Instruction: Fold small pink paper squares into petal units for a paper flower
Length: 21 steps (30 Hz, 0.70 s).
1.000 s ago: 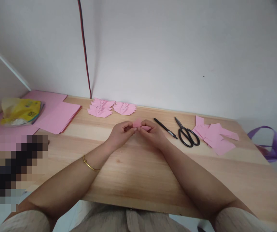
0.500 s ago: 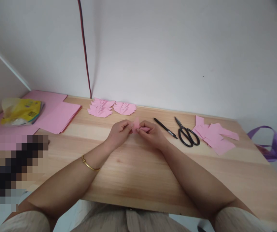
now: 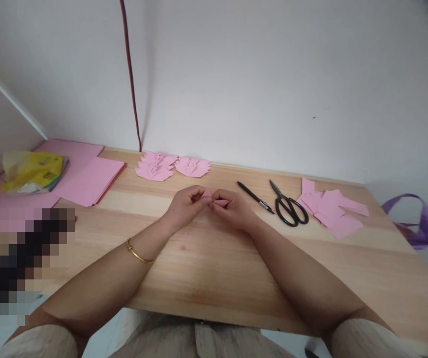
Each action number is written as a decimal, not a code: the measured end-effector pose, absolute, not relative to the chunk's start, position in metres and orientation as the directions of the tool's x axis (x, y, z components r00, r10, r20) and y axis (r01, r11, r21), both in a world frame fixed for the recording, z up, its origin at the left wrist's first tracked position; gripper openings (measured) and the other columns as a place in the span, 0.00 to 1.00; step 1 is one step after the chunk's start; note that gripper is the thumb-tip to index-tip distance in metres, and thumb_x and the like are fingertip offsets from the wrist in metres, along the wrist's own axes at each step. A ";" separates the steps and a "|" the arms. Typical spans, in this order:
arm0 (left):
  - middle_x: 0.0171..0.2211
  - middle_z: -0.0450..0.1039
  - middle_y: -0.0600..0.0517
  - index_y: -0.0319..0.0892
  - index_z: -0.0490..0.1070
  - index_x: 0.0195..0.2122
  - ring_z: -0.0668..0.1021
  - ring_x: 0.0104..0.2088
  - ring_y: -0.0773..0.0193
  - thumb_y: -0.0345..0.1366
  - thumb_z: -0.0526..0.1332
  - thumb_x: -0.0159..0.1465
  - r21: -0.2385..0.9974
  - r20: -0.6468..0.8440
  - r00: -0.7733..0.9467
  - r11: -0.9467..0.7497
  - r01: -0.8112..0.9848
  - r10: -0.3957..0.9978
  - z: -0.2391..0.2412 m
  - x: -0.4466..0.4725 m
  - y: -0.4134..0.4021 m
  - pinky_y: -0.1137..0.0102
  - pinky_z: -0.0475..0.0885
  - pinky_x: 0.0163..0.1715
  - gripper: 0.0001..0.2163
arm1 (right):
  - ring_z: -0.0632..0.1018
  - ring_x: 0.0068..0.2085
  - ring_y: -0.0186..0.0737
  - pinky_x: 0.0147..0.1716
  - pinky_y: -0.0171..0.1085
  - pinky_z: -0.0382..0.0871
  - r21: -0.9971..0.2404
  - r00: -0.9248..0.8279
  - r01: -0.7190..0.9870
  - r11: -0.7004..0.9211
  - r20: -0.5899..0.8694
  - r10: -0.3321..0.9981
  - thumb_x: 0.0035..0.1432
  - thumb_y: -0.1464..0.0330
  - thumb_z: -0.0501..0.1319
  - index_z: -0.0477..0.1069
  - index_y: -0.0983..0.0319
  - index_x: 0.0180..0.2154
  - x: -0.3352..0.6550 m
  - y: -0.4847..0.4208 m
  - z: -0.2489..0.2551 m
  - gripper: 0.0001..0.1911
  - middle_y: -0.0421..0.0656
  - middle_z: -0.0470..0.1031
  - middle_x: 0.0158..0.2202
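A small piece of pink paper (image 3: 220, 203) is pinched between my two hands above the middle of the table. My left hand (image 3: 187, 205) grips its left side, thumb and fingers closed. On the other side my right hand (image 3: 232, 206) pinches it, the fingertips of both hands meeting. Most of the paper is hidden by my fingers, so its full shape does not show. Beyond my hands lie folded pink paper pieces with jagged edges (image 3: 192, 167). To the right of my right hand are a black pen (image 3: 255, 197) and black-handled scissors (image 3: 287, 206).
Pink paper offcuts (image 3: 329, 209) are heaped at the right. A stack of pink sheets (image 3: 90, 179) lies at the left, beside a yellow plastic packet (image 3: 37, 171). Purple ribbon (image 3: 425, 226) hangs past the table's right edge. A wall with a red-black cable (image 3: 130, 74) stands behind.
My fingertips have drawn closer together over the pink paper. The part that stood up between my hands is now lower and more covered.
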State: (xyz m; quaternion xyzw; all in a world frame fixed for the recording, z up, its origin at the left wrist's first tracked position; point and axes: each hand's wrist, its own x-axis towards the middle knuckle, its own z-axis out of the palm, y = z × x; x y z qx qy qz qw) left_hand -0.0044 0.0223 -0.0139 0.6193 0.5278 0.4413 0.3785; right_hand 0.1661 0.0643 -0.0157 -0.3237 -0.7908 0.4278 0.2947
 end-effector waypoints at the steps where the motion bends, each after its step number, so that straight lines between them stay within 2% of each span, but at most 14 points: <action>1: 0.25 0.69 0.54 0.39 0.71 0.27 0.70 0.28 0.69 0.37 0.59 0.57 0.927 0.158 0.052 -0.167 0.335 0.986 -0.013 -0.004 0.022 0.74 0.64 0.30 0.07 | 0.67 0.28 0.31 0.28 0.31 0.59 -0.862 -0.618 0.271 0.428 0.185 0.764 0.54 0.65 0.58 0.68 0.63 0.27 0.166 0.064 -0.016 0.08 0.38 0.68 0.25; 13: 0.29 0.73 0.51 0.40 0.74 0.29 0.72 0.31 0.67 0.38 0.61 0.57 0.908 0.296 -0.007 -0.279 0.313 0.955 -0.009 -0.004 0.019 0.72 0.67 0.34 0.06 | 0.68 0.28 0.31 0.29 0.31 0.60 -0.839 -0.625 0.281 0.466 0.209 0.752 0.53 0.66 0.58 0.67 0.63 0.27 0.165 0.063 -0.017 0.07 0.39 0.69 0.25; 16: 0.32 0.73 0.51 0.40 0.73 0.38 0.74 0.33 0.67 0.39 0.64 0.54 0.968 0.216 -0.071 -0.204 0.147 0.974 -0.011 -0.003 0.020 0.72 0.68 0.36 0.12 | 0.68 0.28 0.32 0.29 0.32 0.61 -0.860 -0.613 0.260 0.438 0.204 0.764 0.54 0.65 0.58 0.68 0.62 0.28 0.166 0.063 -0.017 0.08 0.39 0.70 0.26; 18: 0.34 0.74 0.51 0.40 0.72 0.41 0.74 0.35 0.66 0.40 0.65 0.53 0.989 0.130 -0.044 -0.127 0.072 0.990 -0.013 -0.002 0.021 0.71 0.69 0.36 0.16 | 0.69 0.29 0.33 0.30 0.32 0.61 -0.884 -0.584 0.232 0.406 0.207 0.785 0.55 0.63 0.58 0.68 0.62 0.29 0.167 0.065 -0.017 0.09 0.39 0.70 0.27; 21: 0.29 0.74 0.52 0.39 0.73 0.32 0.75 0.32 0.66 0.42 0.63 0.54 0.992 0.005 0.066 -0.013 0.125 0.998 -0.013 -0.002 0.022 0.72 0.69 0.34 0.11 | 0.69 0.31 0.33 0.32 0.33 0.62 -0.910 -0.522 0.217 0.354 0.198 0.830 0.54 0.62 0.59 0.68 0.61 0.29 0.168 0.067 -0.018 0.09 0.39 0.69 0.28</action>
